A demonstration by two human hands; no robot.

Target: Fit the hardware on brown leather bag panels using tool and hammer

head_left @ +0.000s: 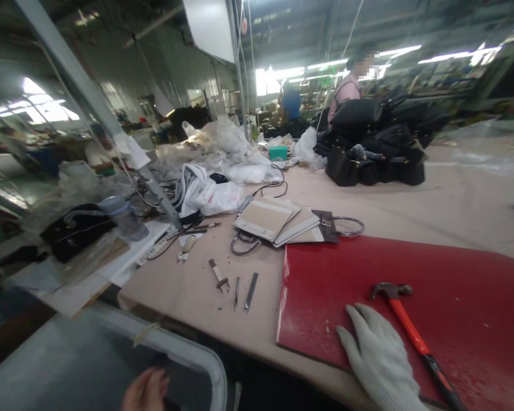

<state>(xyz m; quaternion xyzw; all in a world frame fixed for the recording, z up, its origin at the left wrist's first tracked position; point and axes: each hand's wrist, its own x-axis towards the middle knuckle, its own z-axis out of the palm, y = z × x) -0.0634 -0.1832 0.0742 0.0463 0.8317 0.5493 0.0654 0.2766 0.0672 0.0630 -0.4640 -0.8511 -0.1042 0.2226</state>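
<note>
My right hand [374, 354], in a white knitted glove, lies flat with fingers apart on a red board [334, 274]. Just right of it rests a claw hammer [406, 319] with a red and black handle; the hand is not gripping it. Low in the picture, my left hand [147, 390] is bare and slightly blurred, over a grey plastic bin [203, 359]. Its fingers are curled together; whatever they may hold is hidden. Dark material shows in the bin beside the fingers.
Punch-like tools [237, 294], a metal bar [251, 291] and a pronged tool [219, 277] lie left of the board. Behind are stacked beige panels [265, 218] with handles, plastic bags [223, 197], a black bag pile [368, 142] and a person [346, 91].
</note>
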